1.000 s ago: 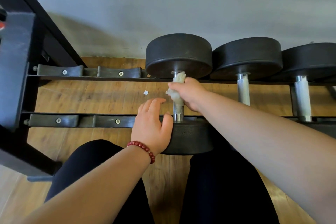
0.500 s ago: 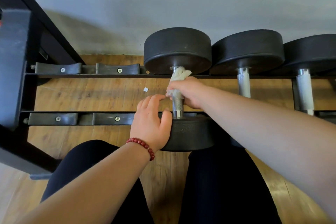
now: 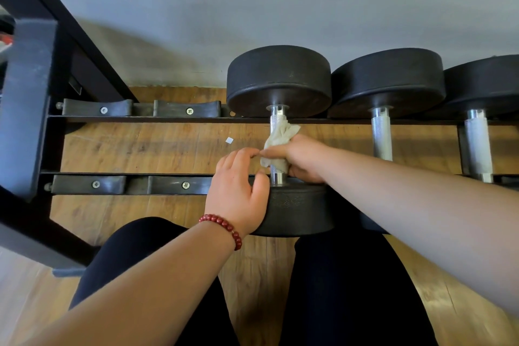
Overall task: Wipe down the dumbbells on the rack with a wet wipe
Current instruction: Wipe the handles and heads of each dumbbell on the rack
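A black dumbbell (image 3: pixel 278 78) with a knurled steel handle lies across the two rails of the rack (image 3: pixel 157 119). My right hand (image 3: pixel 304 159) is wrapped around the lower part of that handle with a crumpled off-white wet wipe (image 3: pixel 282 133) bunched in its grip; the wipe sticks out above the fist. My left hand (image 3: pixel 238 191), with a red bead bracelet on the wrist, rests on the near weight head (image 3: pixel 297 211), fingers spread and touching the right thumb. Two more dumbbells (image 3: pixel 389 80) sit to the right.
Empty black cradles (image 3: pixel 186 109) line the rails to the left. The rack's dark upright frame (image 3: pixel 26 109) stands at far left. A small white scrap (image 3: pixel 229 140) lies on the wood floor below. A grey wall is behind. My dark-clad knees are under the rack.
My right hand slid down the handle toward the near weight head, baring the upper knurled steel. The wipe now trails above the fist. My left hand stayed on the near head.
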A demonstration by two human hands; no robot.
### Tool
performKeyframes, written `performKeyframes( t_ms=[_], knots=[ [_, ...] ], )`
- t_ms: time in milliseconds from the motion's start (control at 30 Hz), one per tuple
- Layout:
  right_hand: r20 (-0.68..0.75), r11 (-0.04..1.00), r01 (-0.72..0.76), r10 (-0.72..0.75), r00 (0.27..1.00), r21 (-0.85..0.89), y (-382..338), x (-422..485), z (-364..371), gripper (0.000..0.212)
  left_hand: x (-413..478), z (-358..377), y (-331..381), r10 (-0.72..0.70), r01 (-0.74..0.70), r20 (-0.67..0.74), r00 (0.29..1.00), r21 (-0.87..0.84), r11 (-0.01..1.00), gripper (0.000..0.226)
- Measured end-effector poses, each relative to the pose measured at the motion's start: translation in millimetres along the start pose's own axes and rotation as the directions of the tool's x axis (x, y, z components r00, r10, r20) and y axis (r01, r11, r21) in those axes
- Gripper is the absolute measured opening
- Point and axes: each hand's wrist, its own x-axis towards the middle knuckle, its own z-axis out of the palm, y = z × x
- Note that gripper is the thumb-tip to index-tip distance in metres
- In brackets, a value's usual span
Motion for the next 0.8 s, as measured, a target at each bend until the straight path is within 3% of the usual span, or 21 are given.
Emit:
performKeyframes(
  t_ms=[67,133,300,500,567,700,800],
  knots=[
    [-0.015,0.999,0.001,0.000,1.000,0.035,-5.7,1.1,-0.4,0.053,-0.1,0.5,0.2,0.004,-0.004,-0.003,1.000,0.000,1.000,0.044],
    [-0.043,0.990,-0.010,0.017,0.999,0.143,-13.7,5.0,1.0,0.053,-0.6,0.6,0.3,0.000,0.000,0.000,1.000,0.005,1.000,0.046],
    [-0.083,0.937,0.009,0.021,0.996,0.349,-25.7,15.9,-1.8,0.011,-0.5,0.2,0.0,-0.010,0.010,-0.009,1.000,0.010,1.000,0.039],
    [0.066,0.993,-0.026,0.019,0.998,0.114,-8.9,8.5,-2.1,0.027,-0.1,0.3,1.7,0.016,-0.016,-0.009,1.000,-0.006,1.000,0.051],
    [0.089,0.997,-0.019,0.012,0.996,0.075,-10.2,8.4,-5.5,0.023,-0.6,0.3,1.4,0.012,-0.012,-0.014,1.000,-0.011,1.000,0.052],
    [-0.027,0.946,0.063,-0.057,0.998,0.318,-23.1,18.2,-2.6,0.020,-0.5,1.3,0.1,0.008,-0.008,-0.021,1.000,-0.007,1.000,0.054],
    [0.049,0.959,0.012,-0.027,0.998,0.283,-16.6,14.3,-1.7,0.021,0.3,1.8,-0.1,0.013,-0.013,-0.019,1.000,-0.013,1.000,0.053]
  ],
)
